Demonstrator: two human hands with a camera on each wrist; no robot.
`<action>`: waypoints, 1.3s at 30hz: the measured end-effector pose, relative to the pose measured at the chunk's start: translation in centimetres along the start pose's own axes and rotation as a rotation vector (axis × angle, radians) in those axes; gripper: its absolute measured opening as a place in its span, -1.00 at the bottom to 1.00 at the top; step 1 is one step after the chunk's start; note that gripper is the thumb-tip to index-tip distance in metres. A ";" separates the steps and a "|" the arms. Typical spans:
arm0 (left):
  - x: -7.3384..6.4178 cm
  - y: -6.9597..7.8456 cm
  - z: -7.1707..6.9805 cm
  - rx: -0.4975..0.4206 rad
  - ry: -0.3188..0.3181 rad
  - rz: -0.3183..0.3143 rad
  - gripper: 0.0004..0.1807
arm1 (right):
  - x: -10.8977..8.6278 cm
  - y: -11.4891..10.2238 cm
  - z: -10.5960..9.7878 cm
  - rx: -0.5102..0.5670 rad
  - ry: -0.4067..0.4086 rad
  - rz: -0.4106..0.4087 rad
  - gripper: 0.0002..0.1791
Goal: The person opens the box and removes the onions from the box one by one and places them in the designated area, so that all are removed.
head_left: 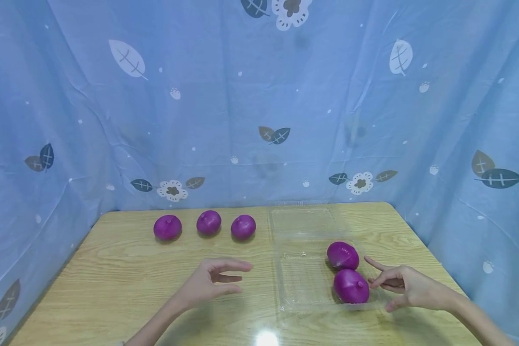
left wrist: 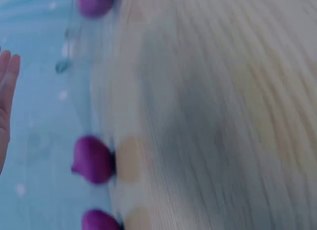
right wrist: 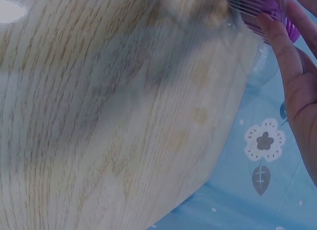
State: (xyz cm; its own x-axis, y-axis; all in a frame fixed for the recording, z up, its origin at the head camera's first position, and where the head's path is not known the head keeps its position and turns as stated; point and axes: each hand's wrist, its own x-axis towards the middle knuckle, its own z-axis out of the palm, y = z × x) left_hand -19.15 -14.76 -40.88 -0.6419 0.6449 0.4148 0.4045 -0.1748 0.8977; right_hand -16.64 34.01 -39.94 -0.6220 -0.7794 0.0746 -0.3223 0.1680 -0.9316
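Observation:
Two purple onions, a rear one (head_left: 343,255) and a front one (head_left: 351,286), sit against each other in the right part of a clear plastic box (head_left: 304,278). Its hinged lid (head_left: 302,221) lies folded back behind it. By the box's right wall is my right hand (head_left: 415,288), fingers loosely bent, holding nothing; the right wrist view has a fingertip (right wrist: 265,20) at or very near the ribbed wall. To the left of the box my left hand (head_left: 207,283) hovers over the table with nothing in it, thumb and fingers apart.
Along the table's back left stand three more purple onions: a left one (head_left: 167,228), a middle one (head_left: 208,223) and a right one (head_left: 243,227). The wood-grain table (head_left: 125,274) is enclosed by a blue patterned curtain (head_left: 225,105).

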 end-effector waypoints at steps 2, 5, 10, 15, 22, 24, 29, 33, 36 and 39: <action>0.6 -0.1 0.9 -0.012 -0.031 -0.010 -0.59 | 0.1 0.0 -0.1 -0.003 -0.003 0.000 -0.60; 1.5 -0.5 1.9 -0.052 -0.056 -0.037 -0.59 | 0.1 0.0 -0.2 -0.007 -0.001 -0.001 -0.60; 3.6 -1.9 3.9 -0.145 -0.062 -0.085 -0.60 | 0.2 0.1 -0.4 0.003 -0.004 -0.001 -0.61; 6.0 -3.0 7.1 -0.207 -0.045 -0.152 -0.58 | 0.2 0.4 -0.4 0.008 -0.007 0.006 -0.61; 9.1 -4.4 10.9 -0.221 0.001 -0.197 -0.58 | 0.2 0.6 0.1 0.005 -0.006 0.002 -0.60; 9.4 -4.7 12.2 -0.215 0.057 -0.205 -0.59 | 0.2 0.6 0.2 0.020 -0.010 0.008 -0.61; 9.7 -5.0 14.9 -0.196 0.173 -0.271 -0.58 | 0.2 0.6 0.3 0.024 -0.015 0.023 -0.61; 10.5 -5.2 16.2 -0.160 0.220 -0.324 -0.55 | 0.2 0.4 0.1 0.009 -0.011 0.016 -0.60; 11.3 -5.3 16.9 -0.148 0.239 -0.372 -0.53 | 0.1 0.3 0.0 0.032 -0.018 0.015 -0.59; 12.0 -5.5 17.4 -0.143 0.240 -0.431 -0.52 | 0.1 0.3 0.0 0.061 -0.024 0.021 -0.59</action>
State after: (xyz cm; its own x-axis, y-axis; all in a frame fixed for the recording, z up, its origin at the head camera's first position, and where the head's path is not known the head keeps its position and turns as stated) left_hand -17.71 6.87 -43.42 -0.8689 0.4949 0.0100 -0.0121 -0.0414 0.9991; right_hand -16.83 33.99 -40.21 -0.6101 -0.7909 0.0473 -0.2650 0.1475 -0.9529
